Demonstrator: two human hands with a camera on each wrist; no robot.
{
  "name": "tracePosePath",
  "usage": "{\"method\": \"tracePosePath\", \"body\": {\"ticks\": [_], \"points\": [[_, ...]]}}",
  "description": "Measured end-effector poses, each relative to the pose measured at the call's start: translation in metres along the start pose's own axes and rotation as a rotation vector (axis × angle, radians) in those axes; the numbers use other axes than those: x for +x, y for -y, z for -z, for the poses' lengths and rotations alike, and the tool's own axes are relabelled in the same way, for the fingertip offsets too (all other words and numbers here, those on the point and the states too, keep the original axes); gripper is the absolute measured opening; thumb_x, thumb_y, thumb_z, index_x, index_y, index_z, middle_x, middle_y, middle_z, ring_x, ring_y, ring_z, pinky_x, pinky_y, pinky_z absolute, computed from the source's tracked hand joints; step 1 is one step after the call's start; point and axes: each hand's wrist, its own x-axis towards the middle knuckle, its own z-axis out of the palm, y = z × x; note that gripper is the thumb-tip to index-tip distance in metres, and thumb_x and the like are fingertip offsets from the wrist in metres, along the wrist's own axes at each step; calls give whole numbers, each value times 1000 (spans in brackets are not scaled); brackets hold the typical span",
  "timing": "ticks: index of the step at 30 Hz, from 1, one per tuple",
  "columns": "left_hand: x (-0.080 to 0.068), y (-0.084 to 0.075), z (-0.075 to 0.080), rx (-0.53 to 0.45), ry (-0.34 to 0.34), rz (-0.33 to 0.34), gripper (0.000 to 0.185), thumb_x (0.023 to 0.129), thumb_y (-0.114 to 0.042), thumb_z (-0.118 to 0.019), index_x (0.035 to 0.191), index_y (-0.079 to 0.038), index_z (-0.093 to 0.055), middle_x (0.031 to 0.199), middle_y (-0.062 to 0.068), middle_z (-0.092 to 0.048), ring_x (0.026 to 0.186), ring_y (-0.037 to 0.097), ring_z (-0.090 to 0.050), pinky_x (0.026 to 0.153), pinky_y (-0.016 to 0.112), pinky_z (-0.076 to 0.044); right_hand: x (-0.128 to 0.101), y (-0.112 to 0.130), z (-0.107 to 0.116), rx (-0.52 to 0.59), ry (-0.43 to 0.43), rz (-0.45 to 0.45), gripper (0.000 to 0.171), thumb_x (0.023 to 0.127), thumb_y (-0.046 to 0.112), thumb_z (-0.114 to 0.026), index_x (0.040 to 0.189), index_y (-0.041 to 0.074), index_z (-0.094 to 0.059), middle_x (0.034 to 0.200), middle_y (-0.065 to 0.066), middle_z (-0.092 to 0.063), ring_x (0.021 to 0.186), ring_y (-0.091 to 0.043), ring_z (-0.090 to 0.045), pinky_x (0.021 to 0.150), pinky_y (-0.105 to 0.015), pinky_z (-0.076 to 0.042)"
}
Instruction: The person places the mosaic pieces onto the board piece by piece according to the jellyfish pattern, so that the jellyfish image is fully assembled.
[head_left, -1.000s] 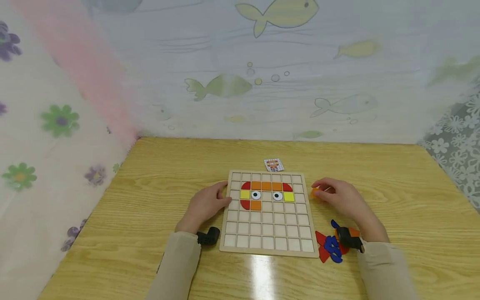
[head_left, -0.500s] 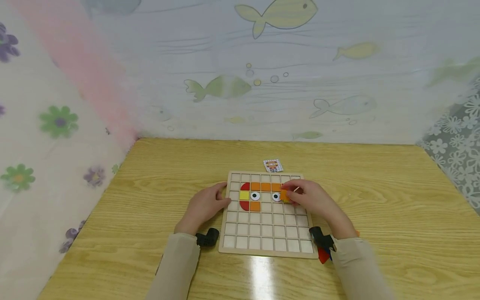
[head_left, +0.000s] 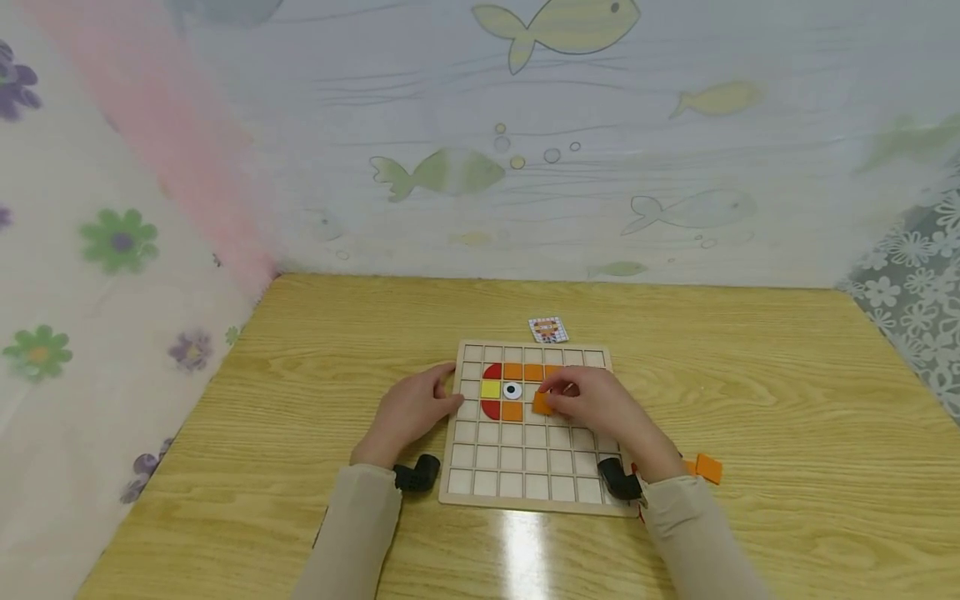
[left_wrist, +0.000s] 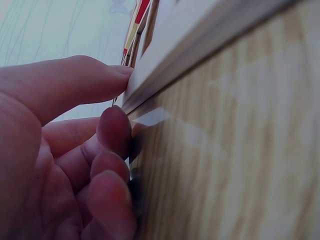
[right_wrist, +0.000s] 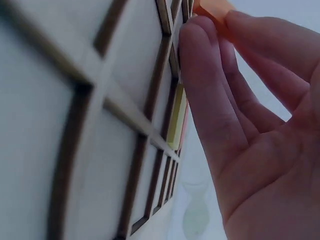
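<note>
A wooden grid board [head_left: 525, 483] lies on the table. Its upper rows hold red [head_left: 492, 371], orange [head_left: 522, 371] and yellow [head_left: 491, 389] tiles and a round eye tile [head_left: 512, 390]. My right hand [head_left: 551, 398] hovers over the board's middle and pinches an orange square tile [head_left: 542, 403] beside the orange tile [head_left: 512, 410] in the row below the eye. In the right wrist view the pinched orange tile [right_wrist: 212, 7] shows above the fingertips [right_wrist: 197, 35]. My left hand [head_left: 442, 398] holds the board's left edge [left_wrist: 200, 45], thumb [left_wrist: 75, 85] on top and fingers curled against the side.
A small pattern card [head_left: 547, 329] lies just behind the board. Loose orange tiles [head_left: 707, 467] sit on the wooden table [head_left: 787, 375] to the right of my right wrist. Patterned curtains close off the back and sides.
My right hand carried the orange tile leftwards, from the table right of the board to over the board's middle. It now covers the right eye and yellow tile. The left hand stayed put.
</note>
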Motion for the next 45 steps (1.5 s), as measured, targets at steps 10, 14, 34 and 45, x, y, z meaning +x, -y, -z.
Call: {"method": "tracePosePath", "body": {"ticks": [10, 14, 34, 45], "points": [[-1, -3, 1, 7, 1, 1, 53, 82, -37, -61, 130, -19, -48, 72, -8, -52, 61, 11, -45, 56, 27, -35, -1, 11, -7, -18, -22, -18, 6, 81, 19, -65, 87, 17, -66, 77, 9, -58, 72, -9, -51, 71, -29, -41], [-2, -4, 2, 3, 3, 3, 53, 81, -37, -61, 130, -19, -48, 72, -7, -52, 61, 11, -45, 56, 27, -35, -2, 16, -10, -40, -36, -47, 4, 80, 19, -66, 84, 17, -65, 75, 8, -58, 70, -10, -51, 69, -29, -41], [-3, -2, 3, 5, 9, -21, 53, 82, -37, -60, 129, -18, -48, 74, -8, -52, 63, 10, -45, 58, 28, -35, -16, 3, 5, -62, -5, -21, 14, 84, 23, -61, 96, 18, -64, 85, 9, -57, 76, -10, -51, 71, -30, -41], [0, 0, 1, 10, 6, -14, 53, 82, -38, -60, 130, -19, -47, 75, -8, -52, 63, 10, -46, 59, 28, -35, -40, -12, 30, -66, -27, -83, 21, 87, 27, -57, 102, 15, -63, 91, 3, -59, 82, -15, -52, 73, -34, -43]]}}
